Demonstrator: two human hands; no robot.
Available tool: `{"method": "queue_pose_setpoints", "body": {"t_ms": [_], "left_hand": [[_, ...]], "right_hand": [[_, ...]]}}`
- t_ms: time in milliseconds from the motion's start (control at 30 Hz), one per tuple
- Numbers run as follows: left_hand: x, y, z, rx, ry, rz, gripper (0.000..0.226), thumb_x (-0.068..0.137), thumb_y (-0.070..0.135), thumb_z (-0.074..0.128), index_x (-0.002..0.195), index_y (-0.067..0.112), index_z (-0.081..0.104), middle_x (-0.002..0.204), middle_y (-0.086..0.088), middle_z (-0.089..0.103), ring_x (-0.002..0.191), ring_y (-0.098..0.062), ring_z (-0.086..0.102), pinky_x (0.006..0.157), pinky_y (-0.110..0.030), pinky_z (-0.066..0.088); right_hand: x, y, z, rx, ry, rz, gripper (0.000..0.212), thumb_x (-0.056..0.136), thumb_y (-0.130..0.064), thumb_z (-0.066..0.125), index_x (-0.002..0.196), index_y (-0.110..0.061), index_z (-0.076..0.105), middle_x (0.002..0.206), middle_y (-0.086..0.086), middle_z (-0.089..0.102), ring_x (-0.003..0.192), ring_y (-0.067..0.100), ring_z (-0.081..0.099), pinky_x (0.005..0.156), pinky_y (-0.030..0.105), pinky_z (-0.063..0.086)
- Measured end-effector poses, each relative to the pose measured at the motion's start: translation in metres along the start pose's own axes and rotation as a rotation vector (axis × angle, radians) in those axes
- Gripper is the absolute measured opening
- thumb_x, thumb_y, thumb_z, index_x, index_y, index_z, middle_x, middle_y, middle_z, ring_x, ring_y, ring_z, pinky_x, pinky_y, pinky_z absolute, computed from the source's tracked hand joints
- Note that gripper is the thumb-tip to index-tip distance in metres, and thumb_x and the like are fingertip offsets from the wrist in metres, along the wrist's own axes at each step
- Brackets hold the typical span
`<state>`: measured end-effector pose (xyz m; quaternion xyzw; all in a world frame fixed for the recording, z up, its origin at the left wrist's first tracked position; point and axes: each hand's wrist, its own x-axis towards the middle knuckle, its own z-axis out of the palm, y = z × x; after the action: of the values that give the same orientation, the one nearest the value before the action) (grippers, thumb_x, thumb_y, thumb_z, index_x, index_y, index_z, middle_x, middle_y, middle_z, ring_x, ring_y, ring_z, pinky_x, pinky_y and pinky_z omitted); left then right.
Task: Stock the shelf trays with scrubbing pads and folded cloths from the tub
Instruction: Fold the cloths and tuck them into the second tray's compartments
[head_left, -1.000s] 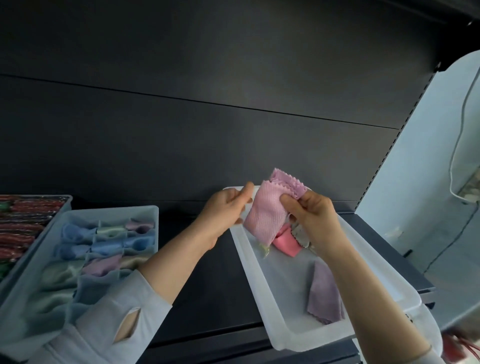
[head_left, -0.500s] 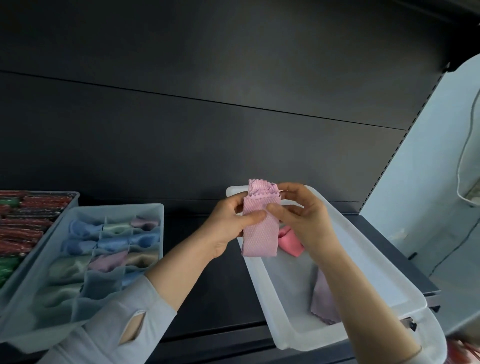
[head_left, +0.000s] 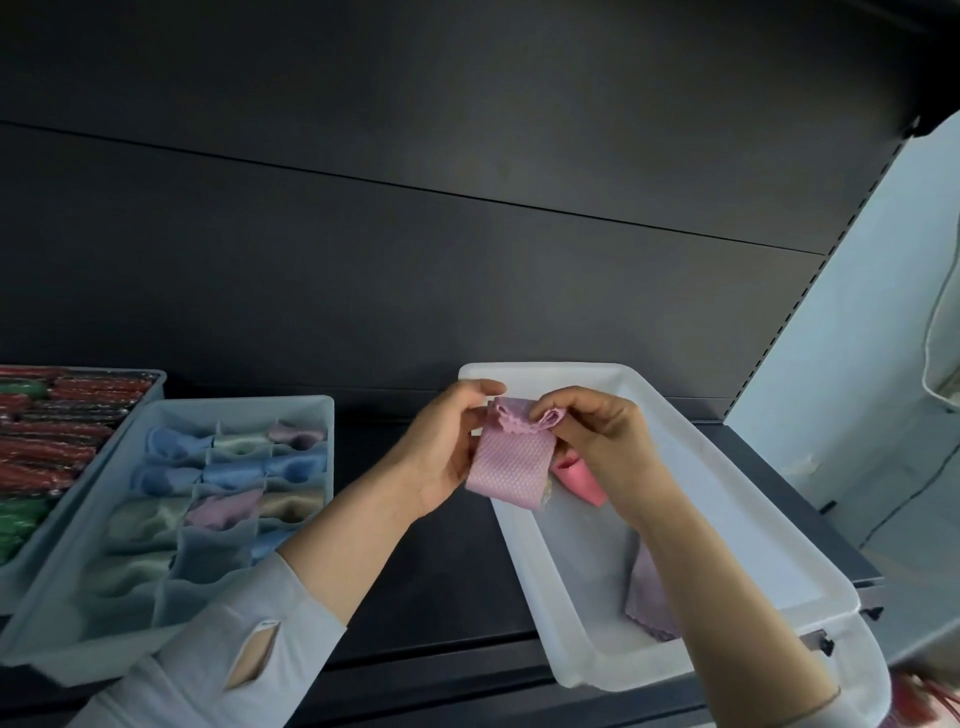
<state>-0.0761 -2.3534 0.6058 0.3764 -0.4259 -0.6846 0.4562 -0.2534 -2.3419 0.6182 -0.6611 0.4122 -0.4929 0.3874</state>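
A pink waffle-textured cloth hangs folded between both hands above the far end of the white tub. My left hand grips its left edge and my right hand pinches the scalloped top fold. In the tub lie a coral-pink cloth and a lilac cloth, partly hidden by my right forearm. The divided grey-blue tray on the left holds several rolled blue, green and lilac cloths.
A second tray at the far left holds red and green scrubbing pads. Both trays and the tub rest on a dark shelf with a black back panel. A pale wall and a cable are at the right.
The cloth has gone from hanging half-open to a narrower fold; both hands have closed in on its top edge and turned it over. The view has shifted slightly.
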Motion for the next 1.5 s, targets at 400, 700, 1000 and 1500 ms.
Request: {"method": "queue_pose_setpoints", "body": {"t_ms": [400, 700, 1000, 1500], "left_hand": [[-0.024, -0.005, -0.044, 0.268, 0.124, 0.148, 0.019, 0.09, 0.008, 0.066, 0.103, 0.023, 0.065, 0.102, -0.003, 0.07, 0.097, -0.02, 0.065, 0.079, -0.035, 0.052], [-0.068, 0.005, -0.103, -0.022, 0.109, 0.009, 0.026, 0.096, 0.009, 0.052, 0.118, 0.012, 0.066, 0.106, -0.01, 0.072, 0.094, -0.022, 0.071, 0.076, -0.031, 0.06], [-0.107, -0.004, -0.172, 0.201, 0.215, 0.206, 0.042, 0.088, -0.008, 0.061, 0.122, 0.017, 0.063, 0.122, -0.005, 0.067, 0.108, -0.017, 0.065, 0.083, -0.033, 0.058], [-0.163, -0.026, -0.268, 1.56, 0.306, 0.364, 0.035, 0.086, 0.028, 0.068, 0.12, 0.022, 0.066, 0.121, 0.007, 0.064, 0.113, -0.009, 0.057, 0.108, -0.026, 0.039]], "right_hand": [[-0.015, -0.011, 0.051, 0.062, -0.117, 0.261, 0.027, 0.093, -0.019, 0.062, 0.12, -0.019, 0.06, 0.098, 0.013, 0.07, 0.085, 0.023, 0.071, 0.073, 0.034, 0.059], [-0.014, 0.008, 0.112, -0.358, -0.028, -0.15, 0.046, 0.089, 0.006, 0.056, 0.106, -0.034, 0.073, 0.107, -0.003, 0.068, 0.103, 0.015, 0.064, 0.089, 0.037, 0.053], [-0.014, -0.009, 0.187, 0.092, -0.264, 0.265, 0.025, 0.096, -0.017, 0.056, 0.119, -0.014, 0.065, 0.108, 0.006, 0.072, 0.099, 0.015, 0.069, 0.086, 0.03, 0.056], [-0.001, 0.042, 0.273, -0.532, -0.368, 0.193, 0.018, 0.076, -0.015, 0.075, 0.085, -0.025, 0.064, 0.076, -0.012, 0.069, 0.069, 0.006, 0.062, 0.07, 0.023, 0.051]]}}
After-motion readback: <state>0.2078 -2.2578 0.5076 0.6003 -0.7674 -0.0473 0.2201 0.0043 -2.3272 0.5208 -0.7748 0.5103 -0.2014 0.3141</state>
